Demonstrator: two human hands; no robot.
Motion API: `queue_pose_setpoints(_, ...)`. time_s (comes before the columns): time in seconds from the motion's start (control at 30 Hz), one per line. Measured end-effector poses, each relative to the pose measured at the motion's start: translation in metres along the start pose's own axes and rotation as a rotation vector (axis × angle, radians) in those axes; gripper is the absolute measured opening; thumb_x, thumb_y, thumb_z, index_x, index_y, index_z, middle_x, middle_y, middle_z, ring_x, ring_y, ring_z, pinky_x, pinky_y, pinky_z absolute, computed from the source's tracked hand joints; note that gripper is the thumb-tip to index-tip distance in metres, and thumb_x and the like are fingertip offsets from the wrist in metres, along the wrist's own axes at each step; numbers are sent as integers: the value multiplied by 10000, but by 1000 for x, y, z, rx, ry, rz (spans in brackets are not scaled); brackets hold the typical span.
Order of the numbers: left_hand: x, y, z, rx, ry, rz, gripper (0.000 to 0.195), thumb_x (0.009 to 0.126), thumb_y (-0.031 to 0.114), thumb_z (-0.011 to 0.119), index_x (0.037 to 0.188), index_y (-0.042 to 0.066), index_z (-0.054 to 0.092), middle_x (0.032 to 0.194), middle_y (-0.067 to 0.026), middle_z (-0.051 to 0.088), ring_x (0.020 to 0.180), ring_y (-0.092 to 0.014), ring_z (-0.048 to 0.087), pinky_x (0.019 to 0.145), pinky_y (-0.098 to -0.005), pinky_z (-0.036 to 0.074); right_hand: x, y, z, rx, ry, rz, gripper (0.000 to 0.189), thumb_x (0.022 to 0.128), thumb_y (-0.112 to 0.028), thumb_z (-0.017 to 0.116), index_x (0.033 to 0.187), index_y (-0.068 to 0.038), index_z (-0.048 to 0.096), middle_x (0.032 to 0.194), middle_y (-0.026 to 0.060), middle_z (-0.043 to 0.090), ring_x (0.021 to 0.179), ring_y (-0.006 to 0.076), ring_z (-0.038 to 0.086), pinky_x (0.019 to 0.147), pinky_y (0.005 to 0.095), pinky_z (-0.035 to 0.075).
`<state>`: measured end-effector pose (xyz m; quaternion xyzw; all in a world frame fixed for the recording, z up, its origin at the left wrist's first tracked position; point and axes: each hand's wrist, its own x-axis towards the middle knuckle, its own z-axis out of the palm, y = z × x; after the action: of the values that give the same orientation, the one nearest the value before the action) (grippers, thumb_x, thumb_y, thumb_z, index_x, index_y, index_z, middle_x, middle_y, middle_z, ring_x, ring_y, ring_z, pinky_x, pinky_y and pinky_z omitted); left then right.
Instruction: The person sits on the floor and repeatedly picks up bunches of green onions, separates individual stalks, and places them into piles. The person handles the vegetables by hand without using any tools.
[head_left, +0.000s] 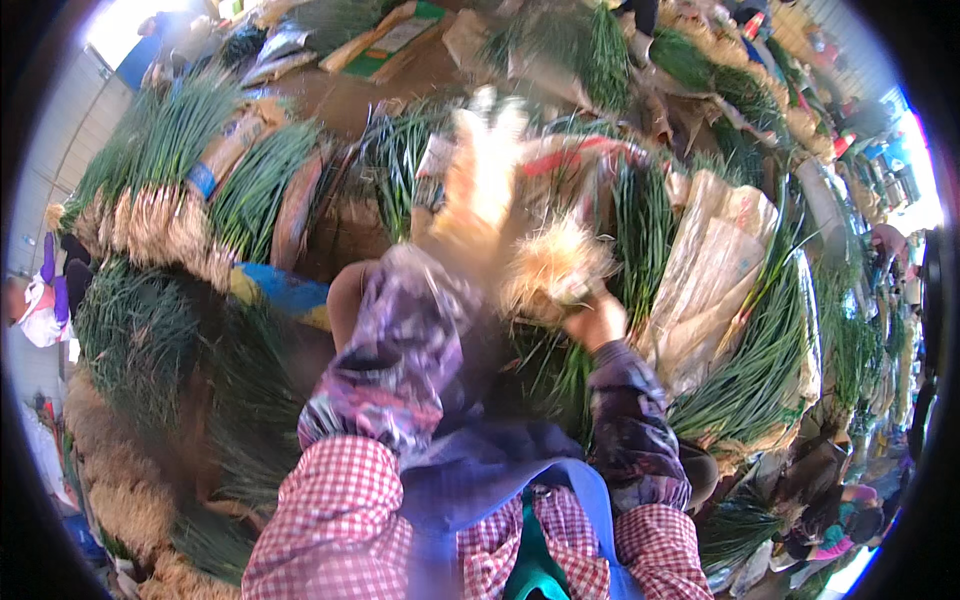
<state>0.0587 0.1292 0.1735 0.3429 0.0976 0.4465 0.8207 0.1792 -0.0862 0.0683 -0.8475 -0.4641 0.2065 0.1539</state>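
At the right of centre, my right hand (602, 319) is closed around a bunch of green onions (559, 270), its pale, straw-coloured root tuft up by the fingers. Green leaves (561, 386) show below that hand; whether they belong to the same bunch is unclear. My left hand (480, 187) reaches forward beyond my knee, smeared by motion and glare. I cannot make out its fingers or whether anything is in it. Purple patterned sleeves cover both forearms, and a blue apron (510, 472) lies across my lap.
Bundled green onions (161, 172) stand at the left, roots down. More green onions (757, 382) lie at the right beside folded woven sacks (712, 262). A blue and yellow sack (281, 292) lies by my left knee. Other people (49, 300) are at the left and right edges.
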Motion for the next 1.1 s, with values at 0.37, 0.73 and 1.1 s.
queue_pose_setpoints(0.37, -3, -27, 2, 94, -38, 19, 576, 922, 417, 422, 1400, 101, 372, 1341, -128, 475, 1208, -250, 453, 1036, -380, 353, 7, -12, 17, 268, 233, 165, 500, 786, -270, 628, 1231, -58, 542, 965, 133, 695, 870, 277, 676, 791, 366, 539)
queue_pose_setpoints(0.73, -2, -9, -1, 432, -2, 185, 380, 931, 110, 519, 1308, 60, 509, 1214, -72, 573, 1071, -174, 556, 929, -323, 470, 35, 59, 20, 1220, -392, -82, 459, 650, 84, 705, 1087, 12, 581, 893, 85, 625, 807, 224, 639, 695, 383, 552)
queue_pose_setpoints(1.1, -57, -48, 19, 943, -51, 280, 260, 747, 153, 781, 983, 111, 680, 851, -55, 601, 774, -167, 576, 703, -283, 476, 20, 8, -39, 1505, -267, -131, 616, 666, -35, 716, 1225, -34, 457, 830, 79, 575, 721, 247, 617, 718, 406, 549)
